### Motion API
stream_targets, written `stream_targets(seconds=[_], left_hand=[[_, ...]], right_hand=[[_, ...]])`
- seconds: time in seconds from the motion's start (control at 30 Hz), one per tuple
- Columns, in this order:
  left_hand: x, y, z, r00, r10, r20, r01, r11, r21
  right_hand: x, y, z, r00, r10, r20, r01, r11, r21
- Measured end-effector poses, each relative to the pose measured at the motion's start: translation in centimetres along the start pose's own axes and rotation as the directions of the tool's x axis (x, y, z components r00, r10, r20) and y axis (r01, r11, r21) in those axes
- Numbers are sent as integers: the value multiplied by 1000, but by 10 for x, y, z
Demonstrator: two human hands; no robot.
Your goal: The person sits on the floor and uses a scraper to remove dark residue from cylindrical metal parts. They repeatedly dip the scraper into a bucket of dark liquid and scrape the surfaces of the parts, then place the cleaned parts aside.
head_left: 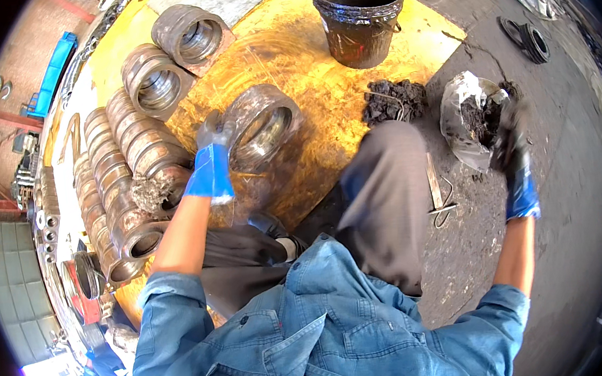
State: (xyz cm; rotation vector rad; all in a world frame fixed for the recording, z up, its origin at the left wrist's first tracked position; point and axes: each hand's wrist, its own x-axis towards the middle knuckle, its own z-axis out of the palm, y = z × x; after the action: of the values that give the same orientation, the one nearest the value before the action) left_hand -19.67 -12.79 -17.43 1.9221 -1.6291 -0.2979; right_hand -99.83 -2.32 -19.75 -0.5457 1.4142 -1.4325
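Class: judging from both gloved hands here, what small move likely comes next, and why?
Probably the right hand lifts a scoop of dark grease from the open bag toward the metal ring that the left hand steadies; its fingers already sit in the bag.

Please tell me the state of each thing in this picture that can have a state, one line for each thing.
Left hand: gloved, gripping the rim of the tilted metal ring.
Right hand: gloved, reaching into the plastic bag.
Plastic bag: open, holding dark grease.
Black bucket: upright, no lid, smeared.
Ribbed rings: lying in rows, on their sides.
Grease lump: loose on the yellow board.
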Motion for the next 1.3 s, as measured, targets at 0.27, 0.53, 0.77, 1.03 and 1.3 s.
stream_targets(seconds=[0.27, 0.53, 0.77, 1.03, 1.3], left_hand=[[4, 14, 22, 952, 244, -185, -190, 944, 269], [14, -2, 43, 919, 338, -204, -256, 904, 343], [17, 8, 49, 953, 254, -165, -201, 939, 280], [19, 12, 51, 955, 273, -114, -227, 924, 309], [18, 0, 55, 956, 265, -125, -216, 926, 308]], right_hand=[[-68, -120, 324, 874, -334, 354, 316, 942, 108], [-67, 153, 479, 656, 456, 602, -585, 811, 24], [-48, 321, 492, 627, 497, 600, -760, 221, 611], [-28, 373, 511, 570, 515, 640, -778, 88, 622], [-19, 391, 538, 569, 633, 525, -766, 176, 619]])
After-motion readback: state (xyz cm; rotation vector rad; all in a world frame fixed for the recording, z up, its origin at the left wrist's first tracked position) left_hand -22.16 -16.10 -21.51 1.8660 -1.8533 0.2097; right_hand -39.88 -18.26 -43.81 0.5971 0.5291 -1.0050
